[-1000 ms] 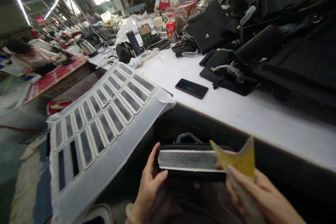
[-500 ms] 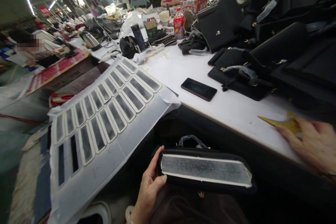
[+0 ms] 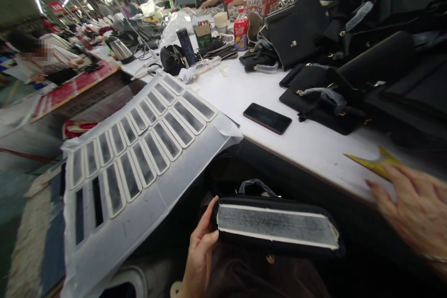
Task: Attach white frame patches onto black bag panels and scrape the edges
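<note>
Left hand (image 3: 200, 247) grips black bag (image 3: 296, 249); grey base (image 3: 277, 226) looks coated end to end. Panels (image 3: 143, 167) remain loose on sheet (image 3: 139, 223). Right hand (image 3: 415, 209) over yellow scraper (image 3: 370, 165), blurred; finger release unclear.

Left hand (image 3: 200, 253) holds black bag (image 3: 296, 250) by one end, grey panel (image 3: 275, 225) up. Right hand (image 3: 414, 209) spread at yellow scraper (image 3: 372, 165), white table (image 3: 314, 149)

Pale rounded bangle (image 3: 175, 289) (partly out of view) on the left wrist (image 3: 191, 285)
</note>
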Demonstrator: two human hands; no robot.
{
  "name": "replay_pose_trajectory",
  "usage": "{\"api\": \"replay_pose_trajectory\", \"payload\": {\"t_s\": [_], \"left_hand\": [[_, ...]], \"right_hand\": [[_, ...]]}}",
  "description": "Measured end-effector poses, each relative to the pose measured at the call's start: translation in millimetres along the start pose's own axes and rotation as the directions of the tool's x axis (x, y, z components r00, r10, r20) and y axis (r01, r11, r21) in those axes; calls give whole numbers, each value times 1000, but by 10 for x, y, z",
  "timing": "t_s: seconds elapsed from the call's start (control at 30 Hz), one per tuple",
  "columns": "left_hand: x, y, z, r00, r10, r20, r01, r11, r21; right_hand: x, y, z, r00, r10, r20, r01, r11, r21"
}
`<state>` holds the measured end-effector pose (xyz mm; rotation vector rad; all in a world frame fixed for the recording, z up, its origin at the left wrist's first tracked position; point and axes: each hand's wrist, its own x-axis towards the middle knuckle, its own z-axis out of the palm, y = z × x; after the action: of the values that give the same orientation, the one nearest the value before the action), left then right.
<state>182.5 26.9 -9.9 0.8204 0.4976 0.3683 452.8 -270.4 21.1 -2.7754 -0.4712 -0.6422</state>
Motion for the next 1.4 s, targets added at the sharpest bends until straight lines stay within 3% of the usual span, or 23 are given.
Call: {"api": "replay_pose_trajectory", "payload": {"t_s": [0.1, 0.17, 0.23, 0.33, 0.47, 0.57, 0.77, 0.93, 1.1, 1.17, 1.33, 1.4], "left_hand": [[-8, -3, 8, 1000, -14, 4, 14, 1000, -20], [-6, -12, 19, 1000, -6, 0, 6, 1000, -24], [-1, -26, 44, 999, -4, -33, 3, 999, -32], [4, -44, 105, 994, -25, -107, 18, 998, -60], [12, -34, 156, 981, -65, -184, 50, 995, -83], [31, -10, 128, 983, -76, -165, 63, 995, -83], [74, 42, 72, 994, -98, -46, 88, 979, -182], [110, 79, 121, 992, -70, -105, 63, 995, -72], [133, -28, 130, 989, 19, -146, -16, 1000, 19], [126, -54, 125, 987, 28, -157, -26, 1000, 17], [144, 29, 135, 995, -32, -94, 28, 999, -38], [169, 61, 150, 995, -60, -76, 58, 998, -24]], "right_hand": [[-189, -57, 83, 983, -110, -145, 111, 994, 2], [-288, -109, 139, 981, -114, -159, 126, 989, 71], [-372, -210, 151, 994, -63, -88, 80, 977, 199], [-488, -480, 71, 992, 99, 79, -123, 906, 405], [-635, -921, -73, 931, 233, 280, -356, 744, 566], [-731, -1111, -89, 886, 274, 375, -459, 641, 616], [-786, -1123, -27, 834, 341, 434, -551, 554, 624], [-779, -1133, -9, 832, 347, 432, -554, 550, 625], [-794, -1127, 45, 845, 343, 410, -534, 541, 649], [-783, -1121, 23, 826, 354, 439, -562, 462, 686], [-721, -1142, -112, 670, 356, 652, -714, 69, 696], [-716, -1157, -126, 631, 347, 694, -732, -32, 681]]}}
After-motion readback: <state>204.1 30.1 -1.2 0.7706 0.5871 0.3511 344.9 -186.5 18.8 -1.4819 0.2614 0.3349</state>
